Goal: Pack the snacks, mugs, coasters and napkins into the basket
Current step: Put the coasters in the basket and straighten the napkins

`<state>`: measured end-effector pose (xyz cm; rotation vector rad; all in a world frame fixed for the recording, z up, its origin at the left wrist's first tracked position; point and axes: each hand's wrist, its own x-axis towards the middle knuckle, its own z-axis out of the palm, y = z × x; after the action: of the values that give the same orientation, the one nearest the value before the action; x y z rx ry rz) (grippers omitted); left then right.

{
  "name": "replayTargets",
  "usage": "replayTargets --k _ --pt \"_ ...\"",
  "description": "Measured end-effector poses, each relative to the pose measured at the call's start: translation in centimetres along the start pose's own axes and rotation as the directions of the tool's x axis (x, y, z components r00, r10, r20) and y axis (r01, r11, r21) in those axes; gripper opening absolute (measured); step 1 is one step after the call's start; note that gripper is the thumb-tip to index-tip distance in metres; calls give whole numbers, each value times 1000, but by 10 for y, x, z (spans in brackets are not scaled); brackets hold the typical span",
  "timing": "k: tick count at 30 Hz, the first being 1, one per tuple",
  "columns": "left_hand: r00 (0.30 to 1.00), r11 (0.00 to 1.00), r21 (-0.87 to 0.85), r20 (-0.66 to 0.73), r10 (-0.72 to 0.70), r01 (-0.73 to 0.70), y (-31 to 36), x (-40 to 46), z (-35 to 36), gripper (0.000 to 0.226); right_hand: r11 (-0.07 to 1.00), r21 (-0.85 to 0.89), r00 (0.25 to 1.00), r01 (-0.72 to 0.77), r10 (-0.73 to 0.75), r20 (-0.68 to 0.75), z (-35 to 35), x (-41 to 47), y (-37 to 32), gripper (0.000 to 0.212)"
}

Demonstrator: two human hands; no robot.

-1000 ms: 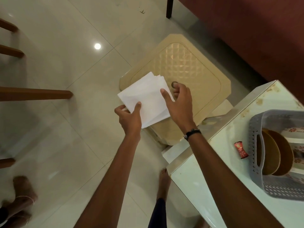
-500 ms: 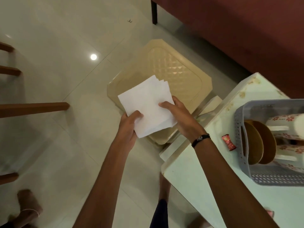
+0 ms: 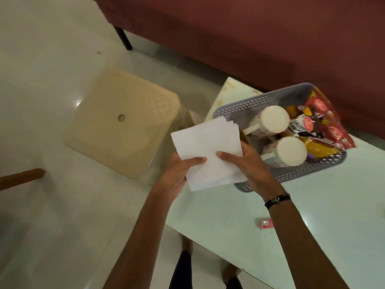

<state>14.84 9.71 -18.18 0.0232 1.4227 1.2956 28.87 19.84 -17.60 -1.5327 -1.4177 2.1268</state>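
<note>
A stack of white napkins [image 3: 208,147] is held between both hands, just left of the grey perforated basket [image 3: 291,176]. My left hand [image 3: 177,174] grips the stack's lower left edge, and my right hand [image 3: 245,163] grips its right side. The napkins overlap the basket's near left corner. Inside the basket lie two white patterned mugs [image 3: 273,119] on their sides, brown coasters partly hidden behind the napkins, and several red and yellow snack packets [image 3: 320,126].
The basket stands on a pale green table [image 3: 270,226]. A small red candy [image 3: 265,223] lies on the table by my right forearm. A beige plastic stool [image 3: 120,124] stands on the floor at left. A dark red sofa [image 3: 270,38] runs behind.
Both hands have carried the napkins from above the stool rightward to the basket's edge. The view has swung right, showing the whole basket.
</note>
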Motion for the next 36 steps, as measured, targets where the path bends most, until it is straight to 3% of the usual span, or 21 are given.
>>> replayTargets --k 3,6,9,14,16,19,23,28,31,36 --pt "987 970 245 -153 49 -10 -33 -8 53 40 990 -135 979 30 -56 -194 -39 -28 11 32" --pt "952 805 593 -236 193 -17 -58 -23 103 48 934 -354 937 47 -164 -308 -68 -52 23 30" --pt "938 814 578 -246 245 -60 -74 -34 133 44 867 -498 881 25 -254 -398 -83 -57 36 33" --pt "853 803 583 -349 389 -128 -69 -21 149 40 749 -641 795 166 -487 -363 -81 -26 26 20" --pt "788 769 612 -376 487 -183 -61 -7 147 34 725 -641 809 253 -521 -270 -78 -8 20 30" --pt "725 739 635 -397 563 -226 -55 13 145 27 713 -642 891 281 -442 -101 -74 18 22 48" --pt "727 708 653 -345 594 -269 -59 28 143 27 674 -682 869 284 -481 -114 -66 31 31 46" --pt "781 671 709 -286 555 -217 -76 26 136 50 620 -746 840 244 -519 -156 -58 33 39 45" --pt "782 667 724 -311 540 -173 -85 24 135 54 695 -683 840 225 -493 -225 -58 29 41 39" --pt "743 651 716 -287 604 -252 -86 27 139 51 636 -729 777 255 -583 -237 -60 22 46 21"
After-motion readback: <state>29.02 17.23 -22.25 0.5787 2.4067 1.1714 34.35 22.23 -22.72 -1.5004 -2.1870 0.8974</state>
